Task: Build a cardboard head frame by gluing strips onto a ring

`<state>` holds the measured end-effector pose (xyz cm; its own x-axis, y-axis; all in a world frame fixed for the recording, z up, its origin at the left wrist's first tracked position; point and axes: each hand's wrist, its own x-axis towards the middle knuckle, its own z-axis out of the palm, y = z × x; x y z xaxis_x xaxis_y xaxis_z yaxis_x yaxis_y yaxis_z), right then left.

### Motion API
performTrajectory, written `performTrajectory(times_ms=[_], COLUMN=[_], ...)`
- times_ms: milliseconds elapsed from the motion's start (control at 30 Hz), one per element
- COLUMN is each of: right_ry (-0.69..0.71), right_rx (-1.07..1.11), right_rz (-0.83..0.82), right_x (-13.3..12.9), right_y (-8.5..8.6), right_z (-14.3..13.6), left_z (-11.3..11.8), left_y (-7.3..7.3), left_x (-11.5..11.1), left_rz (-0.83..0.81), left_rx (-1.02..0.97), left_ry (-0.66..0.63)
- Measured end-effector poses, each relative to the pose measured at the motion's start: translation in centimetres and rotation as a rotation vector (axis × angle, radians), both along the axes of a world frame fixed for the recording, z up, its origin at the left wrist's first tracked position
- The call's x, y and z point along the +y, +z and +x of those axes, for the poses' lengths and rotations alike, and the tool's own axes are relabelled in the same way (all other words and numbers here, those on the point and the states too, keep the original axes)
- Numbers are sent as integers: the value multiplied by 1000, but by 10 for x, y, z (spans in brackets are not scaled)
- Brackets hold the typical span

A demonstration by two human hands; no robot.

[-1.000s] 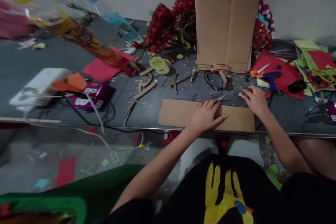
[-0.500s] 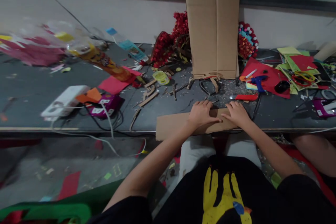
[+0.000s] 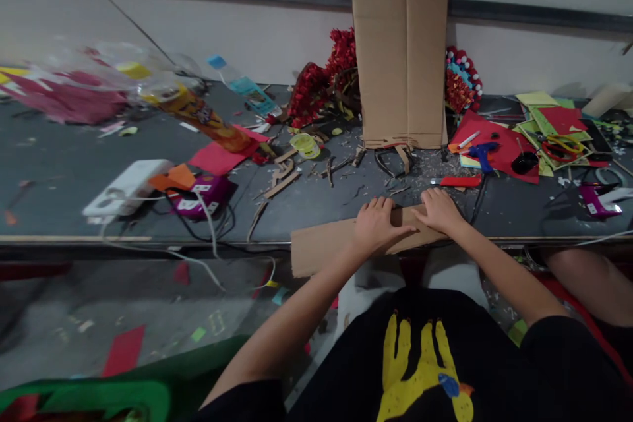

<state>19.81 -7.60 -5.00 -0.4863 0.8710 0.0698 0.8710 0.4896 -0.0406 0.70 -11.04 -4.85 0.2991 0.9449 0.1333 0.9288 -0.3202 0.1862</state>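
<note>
A strip of brown cardboard (image 3: pixel 321 247) lies across the front edge of the dark table, its left end jutting out past the edge. My left hand (image 3: pixel 378 227) grips the strip near its middle, fingers over the far side and thumb stretched right along the top. Close by, my right hand (image 3: pixel 440 212) holds the right part, thumb pointing left toward the other thumb. The fingertips of both hands curl at the far edge. Just beyond the right hand is a red-handled cutter knife (image 3: pixel 459 181).
A tall cardboard panel (image 3: pixel 403 46) leans on the wall. To the right are a blue glue gun (image 3: pixel 482 155), yellow scissors (image 3: pixel 564 147) and coloured paper. At left stand a snack tube (image 3: pixel 198 112), a bottle (image 3: pixel 247 92) and a white power strip (image 3: pixel 127 191) with cables. Cardboard scraps (image 3: pixel 284 181) litter the table.
The strip's left end has dipped slightly toward me, tilting the strip a little more. Both hands keep hold of it, the right one shifted slightly left. The view has also shifted slightly.
</note>
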Motion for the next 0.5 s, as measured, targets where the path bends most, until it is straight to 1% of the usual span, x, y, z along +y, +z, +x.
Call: performTrajectory(times_ms=[167,267,333,400,500], right_ry=[30,45,56,68,82], right_rx=[-13,-9,-1,12,37], right_rz=[9,21,58,138,337], right_x=[3,3,2,0,-2], right_y=[-2,1,8,19,38], right_z=[0,0,0,1,4], left_z=[1,2,1,0,-4], left_y=[-6,-1,7,20,41], left_x=[1,0,-1,0,7], left_rz=[4,-48,-107,-100,89], left_rx=[-19,-18,18,67,89], left_ry=[45,84,100,72,1])
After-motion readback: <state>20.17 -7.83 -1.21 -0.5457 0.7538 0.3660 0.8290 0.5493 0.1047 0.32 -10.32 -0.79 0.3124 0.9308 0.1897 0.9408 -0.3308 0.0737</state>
